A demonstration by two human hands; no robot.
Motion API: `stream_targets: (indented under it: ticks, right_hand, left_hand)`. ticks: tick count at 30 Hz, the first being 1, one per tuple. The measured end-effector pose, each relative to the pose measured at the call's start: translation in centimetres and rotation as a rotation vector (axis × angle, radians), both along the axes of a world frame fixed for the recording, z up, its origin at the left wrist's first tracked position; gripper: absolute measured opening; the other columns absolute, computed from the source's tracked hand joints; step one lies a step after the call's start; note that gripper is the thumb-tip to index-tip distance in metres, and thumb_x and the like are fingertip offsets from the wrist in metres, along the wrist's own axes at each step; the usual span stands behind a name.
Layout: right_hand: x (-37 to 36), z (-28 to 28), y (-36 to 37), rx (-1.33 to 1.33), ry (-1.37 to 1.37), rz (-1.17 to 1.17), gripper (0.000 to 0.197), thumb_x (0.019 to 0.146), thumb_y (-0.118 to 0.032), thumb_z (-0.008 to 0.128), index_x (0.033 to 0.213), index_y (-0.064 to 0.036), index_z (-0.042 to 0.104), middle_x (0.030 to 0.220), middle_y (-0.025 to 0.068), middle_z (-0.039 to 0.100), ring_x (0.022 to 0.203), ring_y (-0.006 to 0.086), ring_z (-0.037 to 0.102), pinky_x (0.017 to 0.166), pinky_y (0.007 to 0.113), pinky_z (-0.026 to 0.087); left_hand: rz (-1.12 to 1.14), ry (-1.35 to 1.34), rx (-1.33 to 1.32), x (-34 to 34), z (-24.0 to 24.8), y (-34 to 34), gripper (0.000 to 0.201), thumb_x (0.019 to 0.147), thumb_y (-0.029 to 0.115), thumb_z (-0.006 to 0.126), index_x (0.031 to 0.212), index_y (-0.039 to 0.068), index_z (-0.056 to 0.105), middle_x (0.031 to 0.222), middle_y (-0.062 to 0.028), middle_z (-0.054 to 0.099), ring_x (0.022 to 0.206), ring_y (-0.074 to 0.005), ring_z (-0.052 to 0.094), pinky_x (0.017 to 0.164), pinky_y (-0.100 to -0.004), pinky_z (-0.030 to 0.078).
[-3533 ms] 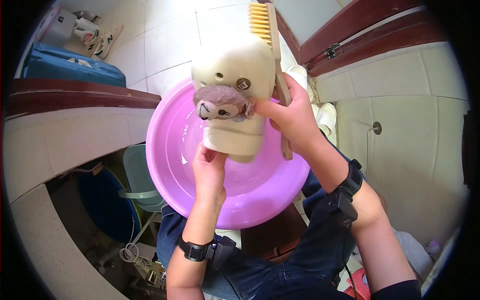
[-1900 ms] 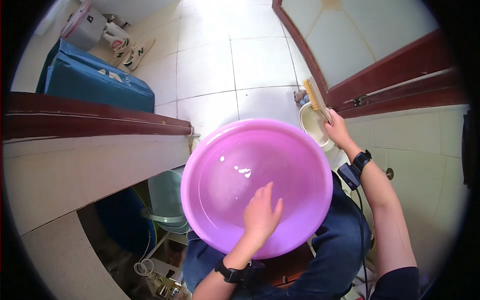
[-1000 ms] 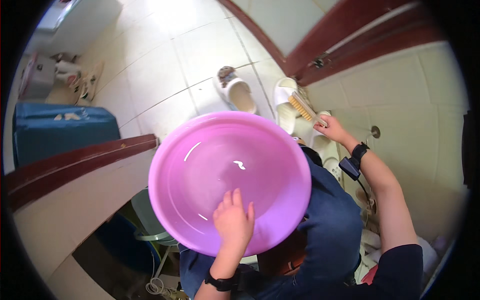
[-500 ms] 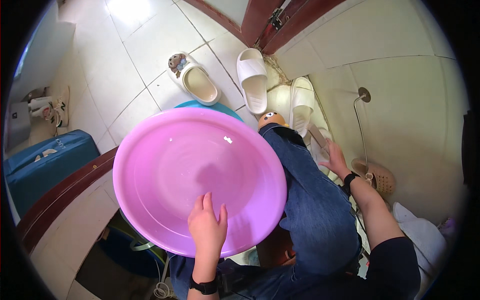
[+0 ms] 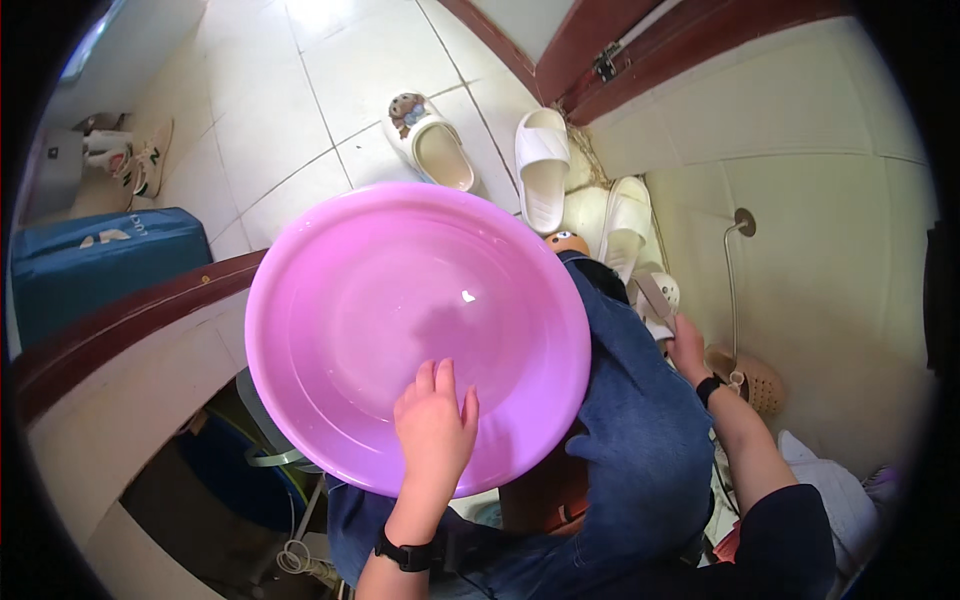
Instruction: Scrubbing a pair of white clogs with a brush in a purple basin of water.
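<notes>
A large pink basin [image 5: 330, 250] sits before my lap, with shallow water in it and a small bright reflection. Over its near side my left hand [image 5: 437, 420] hovers palm down, fingers spread, holding nothing. Beyond my right knee, my right hand [image 5: 687, 350] closes on the near end of a flat grey-brown strip [image 5: 654, 298]; its kind is unclear and the fingers partly hide it. Directly behind the strip is a white clog with holes [image 5: 668, 288]. Blue jeans cover my legs [image 5: 650, 430] to the right of the basin.
White slippers [image 5: 543, 180] [image 5: 627, 225] and a white clog with a bear charm [image 5: 440, 150] lie on the tiles. By the right wall are a tan clog [image 5: 755, 385] and a metal hose [image 5: 730, 280]. A blue box [image 5: 110, 265] stands left, beyond a dark red sill [image 5: 150, 305].
My right hand has moved slightly nearer and its fingers have closed on the strip. My left hand still hovers over the basin. The whole view has shifted a little.
</notes>
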State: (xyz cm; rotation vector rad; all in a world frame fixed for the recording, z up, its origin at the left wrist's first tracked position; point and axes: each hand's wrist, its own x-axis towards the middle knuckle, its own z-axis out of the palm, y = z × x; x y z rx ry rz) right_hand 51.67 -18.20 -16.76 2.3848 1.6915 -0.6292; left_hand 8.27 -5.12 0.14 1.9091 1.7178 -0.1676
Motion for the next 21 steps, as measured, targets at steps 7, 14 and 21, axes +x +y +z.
stream_targets:
  ticks: [7, 14, 21]
  right_hand:
    - [-1.5, 8.1, 5.2, 0.314, 0.055, 0.334, 0.038, 0.066, -0.002, 0.063, 0.103, -0.0046, 0.059, 0.090, 0.0139, 0.061, 0.086, 0.0338, 0.056, 0.075, 0.043, 0.043]
    - [-7.5, 20.9, 13.3, 0.584, 0.115, 0.450, 0.025, 0.070, -0.007, 0.068, 0.093, -0.0030, 0.062, 0.089, 0.0115, 0.063, 0.082, 0.0297, 0.056, 0.074, 0.037, 0.044]
    - [-18.4, 30.6, 18.7, 0.955, 0.340, 0.551, 0.031, 0.068, -0.002, 0.072, 0.096, -0.0016, 0.061, 0.096, 0.0099, 0.066, 0.086, 0.0253, 0.061, 0.075, 0.031, 0.048]
  left_hand:
    - [0.035, -0.066, 0.100, -0.3, 1.7, -0.3, 0.038, 0.080, 0.025, 0.062, 0.112, 0.003, 0.055, 0.112, -0.0163, 0.056, 0.092, -0.0300, 0.058, 0.079, -0.0426, 0.043]
    - [0.028, -0.094, 0.134, -1.2, 2.6, -0.6, 0.032, 0.080, 0.024, 0.062, 0.106, 0.007, 0.057, 0.098, -0.0136, 0.058, 0.085, -0.0298, 0.059, 0.074, -0.0426, 0.045]
    - [0.485, -0.557, 0.344, -2.9, 2.3, -0.2, 0.032, 0.083, 0.020, 0.059, 0.111, 0.005, 0.053, 0.093, -0.0125, 0.059, 0.082, -0.0275, 0.061, 0.073, -0.0384, 0.047]
